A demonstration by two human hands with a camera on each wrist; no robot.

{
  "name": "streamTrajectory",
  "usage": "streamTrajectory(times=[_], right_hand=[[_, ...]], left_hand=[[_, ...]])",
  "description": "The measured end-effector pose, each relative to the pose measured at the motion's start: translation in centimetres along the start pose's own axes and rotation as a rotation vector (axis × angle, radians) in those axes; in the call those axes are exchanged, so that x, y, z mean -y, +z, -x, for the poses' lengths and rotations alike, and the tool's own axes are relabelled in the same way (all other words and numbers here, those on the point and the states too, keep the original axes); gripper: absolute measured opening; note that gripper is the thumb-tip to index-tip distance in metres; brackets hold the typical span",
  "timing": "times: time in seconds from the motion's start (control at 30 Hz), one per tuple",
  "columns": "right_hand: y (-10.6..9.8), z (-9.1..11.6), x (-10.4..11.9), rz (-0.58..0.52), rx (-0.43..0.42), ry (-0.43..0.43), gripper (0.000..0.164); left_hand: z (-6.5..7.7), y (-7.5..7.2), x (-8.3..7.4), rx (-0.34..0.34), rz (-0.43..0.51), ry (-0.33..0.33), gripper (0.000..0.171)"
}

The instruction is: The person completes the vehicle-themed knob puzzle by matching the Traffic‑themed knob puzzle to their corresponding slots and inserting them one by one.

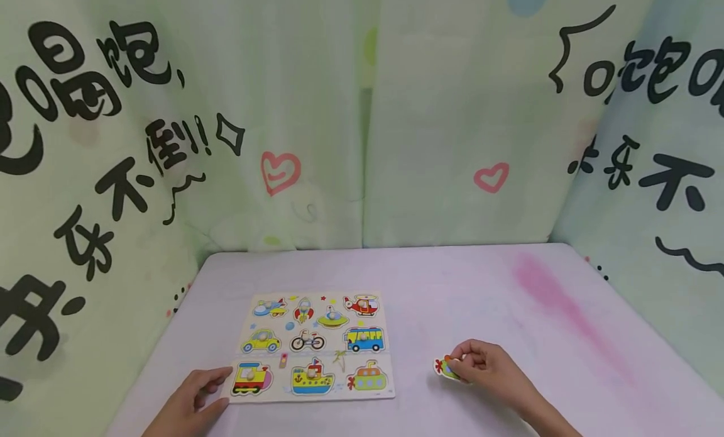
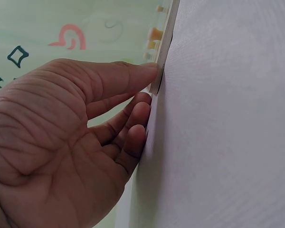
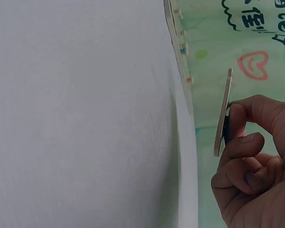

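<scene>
A wooden knob puzzle board (image 1: 283,360) with vehicle pictures lies flat on the table. My left hand (image 1: 189,402) pinches its near left corner, thumb on the front edge and fingers by the left side. In the left wrist view, the thumb (image 2: 126,78) touches the board's edge (image 2: 165,45). To the right of the board, my right hand (image 1: 494,371) pinches a small puzzle piece (image 1: 445,366), green with a red propeller-like end. The right wrist view shows this thin piece (image 3: 223,114) edge-on, held off the table; its picture side is hidden there.
The table (image 1: 452,286) has a pale cloth with a pink streak (image 1: 560,305) at the right. Pale green curtains (image 1: 317,78) with black writing and pink hearts hang behind it and along both sides. Several knobs (image 3: 190,80) stick up from the board.
</scene>
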State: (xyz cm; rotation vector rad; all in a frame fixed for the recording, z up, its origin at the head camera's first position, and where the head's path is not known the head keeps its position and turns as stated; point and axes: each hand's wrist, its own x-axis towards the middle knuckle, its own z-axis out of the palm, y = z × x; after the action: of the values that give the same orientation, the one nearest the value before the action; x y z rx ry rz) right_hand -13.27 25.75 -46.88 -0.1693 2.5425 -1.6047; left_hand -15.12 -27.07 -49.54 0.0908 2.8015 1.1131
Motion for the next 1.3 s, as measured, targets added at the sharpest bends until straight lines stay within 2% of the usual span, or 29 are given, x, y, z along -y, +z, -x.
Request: streamTrajectory(times=[0.23, 0.6, 0.73, 1.3], right_hand=[[1.4, -0.3, 0.5, 0.018, 0.007, 0.002, 0.029], [3.5, -0.9, 1.1, -0.001, 0.034, 0.005, 0.022], [4.4, -1.1, 1.4, -0.02, 0.064, -0.022, 0.021], [7.1, -3.1, 3.2, 0.03, 0.125, -0.095, 0.018]], left_hand=[[0.1, 0.1, -0.1, -0.001, 0.021, -0.008, 0.054], [0.0, 0.1, -0.3, -0.023, 0.004, -0.004, 0.052], [0.1, 0.1, -0.3, -0.025, 0.016, 0.003, 0.052], [0.0, 0.2, -0.4, -0.028, 0.014, -0.009, 0.051]])
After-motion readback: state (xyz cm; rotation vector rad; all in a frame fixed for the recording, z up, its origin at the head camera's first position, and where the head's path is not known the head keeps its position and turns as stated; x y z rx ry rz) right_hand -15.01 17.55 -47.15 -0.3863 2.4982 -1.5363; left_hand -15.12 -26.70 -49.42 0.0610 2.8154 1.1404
